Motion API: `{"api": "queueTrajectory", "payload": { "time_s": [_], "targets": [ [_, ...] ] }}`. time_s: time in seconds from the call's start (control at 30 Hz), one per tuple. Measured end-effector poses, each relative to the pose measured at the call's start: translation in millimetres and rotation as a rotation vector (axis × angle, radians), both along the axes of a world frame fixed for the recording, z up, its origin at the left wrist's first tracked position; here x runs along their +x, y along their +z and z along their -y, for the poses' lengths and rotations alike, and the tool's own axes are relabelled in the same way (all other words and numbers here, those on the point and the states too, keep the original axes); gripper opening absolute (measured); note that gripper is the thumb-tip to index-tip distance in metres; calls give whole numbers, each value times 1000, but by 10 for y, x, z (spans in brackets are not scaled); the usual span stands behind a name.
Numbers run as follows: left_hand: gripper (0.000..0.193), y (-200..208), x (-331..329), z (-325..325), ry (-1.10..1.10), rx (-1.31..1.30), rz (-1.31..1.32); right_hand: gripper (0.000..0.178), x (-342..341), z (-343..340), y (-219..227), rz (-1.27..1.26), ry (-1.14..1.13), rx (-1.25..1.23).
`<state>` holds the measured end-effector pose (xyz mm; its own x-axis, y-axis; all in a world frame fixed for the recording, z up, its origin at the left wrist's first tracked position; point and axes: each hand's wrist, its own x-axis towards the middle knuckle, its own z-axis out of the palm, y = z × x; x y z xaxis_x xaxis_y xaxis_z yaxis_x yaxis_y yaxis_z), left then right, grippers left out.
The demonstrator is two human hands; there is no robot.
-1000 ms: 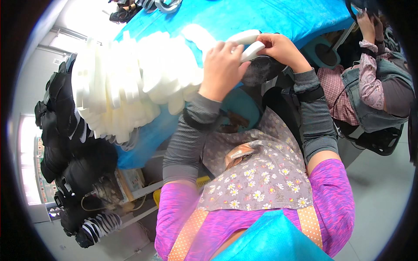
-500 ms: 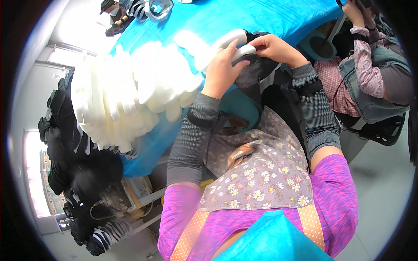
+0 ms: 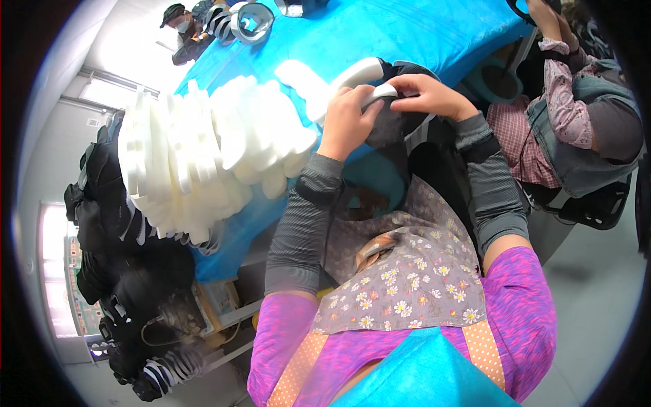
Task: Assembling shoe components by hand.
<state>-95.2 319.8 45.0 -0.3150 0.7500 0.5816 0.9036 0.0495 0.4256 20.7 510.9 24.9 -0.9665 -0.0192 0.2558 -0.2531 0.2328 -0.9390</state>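
Both hands meet over the near edge of the blue-covered table. My left hand point(image 3: 347, 122) has its fingers closed round one side of a curved white foam piece point(image 3: 382, 92). At the foam's other end my right hand point(image 3: 432, 96) pinches, thumb below and fingers on top. Dark fabric point(image 3: 385, 127), grey-black and partly sheer, hangs just under the foam between the hands; my fingers hide how the two join. Behind my hands lies another piece, a white foam curve point(image 3: 359, 72) that runs into black material.
A big heap of white foam pieces point(image 3: 203, 149) covers the table's left side. Black pieces point(image 3: 129, 251) pile up beyond it. Rounded grey-and-white items point(image 3: 252, 23) sit on the blue sheet point(image 3: 407, 34) at the back. A co-worker point(image 3: 576, 115) sits at right, another person point(image 3: 183, 27) far left.
My hands have drawn closer together. Less of the white foam shows between them, and the dark fabric now sits right up under it. The whole view has shifted slightly.
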Motion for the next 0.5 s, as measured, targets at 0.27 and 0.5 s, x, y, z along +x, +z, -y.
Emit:
{"api": "queueTrajectory", "payload": {
  "time_s": [0.27,0.5],
  "targets": [
    [44,133,-4,72,49,-49,-66,23,-140,151,164,-23,-226,283],
    [48,106,62,126,83,-187,-62,23,91,397,132,-445,-567,249]
  ]
}}
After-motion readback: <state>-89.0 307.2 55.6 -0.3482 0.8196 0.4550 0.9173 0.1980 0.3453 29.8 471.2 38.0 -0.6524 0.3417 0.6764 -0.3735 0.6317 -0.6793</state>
